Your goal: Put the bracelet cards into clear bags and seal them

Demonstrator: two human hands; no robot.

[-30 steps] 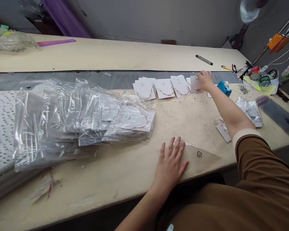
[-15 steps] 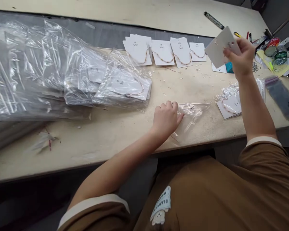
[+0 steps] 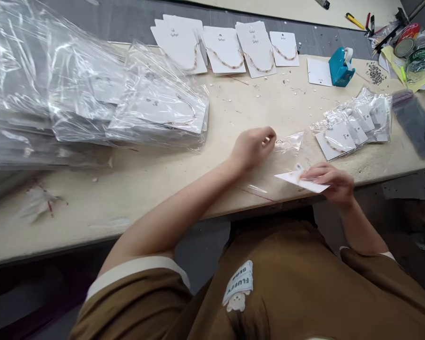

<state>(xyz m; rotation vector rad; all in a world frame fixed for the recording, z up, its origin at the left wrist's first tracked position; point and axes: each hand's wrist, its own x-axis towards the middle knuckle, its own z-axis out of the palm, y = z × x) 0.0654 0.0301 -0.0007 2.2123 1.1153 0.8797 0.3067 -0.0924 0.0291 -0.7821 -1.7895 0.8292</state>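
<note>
My right hand (image 3: 327, 182) grips a white necklace card (image 3: 301, 180) low over the table's front edge, its fingers lying across the card. My left hand (image 3: 253, 148) is curled, its fingertips pinched at the top edge of a clear plastic bag (image 3: 286, 144). The bag lies flat on the table, and its lower part runs towards the white card. Both hands are close together, and the card's tip reaches the bag. Whether a necklace hangs on this card is hidden by my fingers.
Several necklace cards (image 3: 223, 49) lie in a row at the back. A large heap of bagged cards (image 3: 92, 94) fills the left side, and a smaller one (image 3: 350, 127) lies at the right. A blue tape dispenser (image 3: 341, 67) stands near a loose card (image 3: 319, 72). Small beads are scattered.
My right hand has come down from the back right with the card to the table's front edge. My left hand has risen from resting flat to pinching the bag. The view has tilted down.
</note>
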